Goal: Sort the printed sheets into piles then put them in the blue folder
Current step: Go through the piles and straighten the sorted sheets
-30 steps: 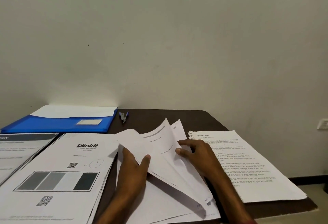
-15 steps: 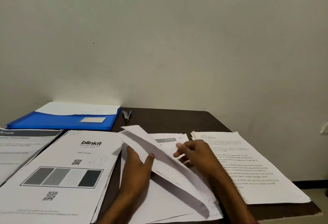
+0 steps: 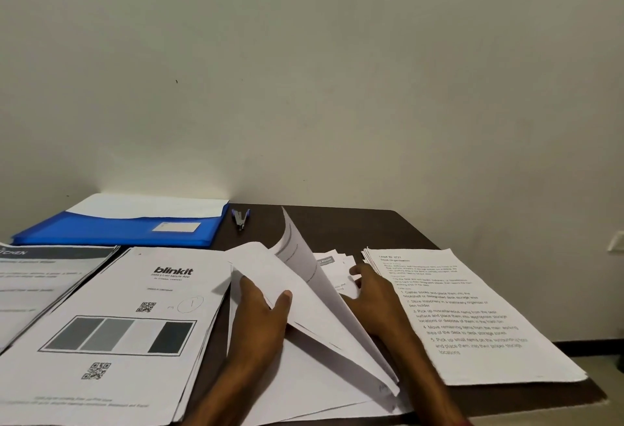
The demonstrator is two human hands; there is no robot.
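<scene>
Middle pile of printed sheets [image 3: 304,392]: lying at the near edge of the dark table [image 3: 354,226], between the two forearms, its upper sheets [image 3: 304,277] standing fanned upward and leaning to the right. Left hand [image 3: 260,317]: pinching the edge of one raised sheet, thumb lying on top and the other fingers going underneath, out of sight. Right hand [image 3: 374,297]: reaching under the raised sheets, fingers stretching forward and resting flat on the lower pages, gripping nothing; part of it is hiding behind the paper. Blinkit pile [image 3: 135,324]: lying just left of the middle pile, top page showing a logo, two codes and a grey bar strip. Dark-headed pile [image 3: 44,277]: lying at the far left, running out of the frame. Text-list pile [image 3: 466,317]: lying at the right, just beside the right wrist. Blue folder [image 3: 118,231]: lying flat at the far left of the table against the wall [image 3: 337,88], a white sheet showing above its front flap. Small blue-handled tool [image 3: 240,218]: lying just right of the folder.
</scene>
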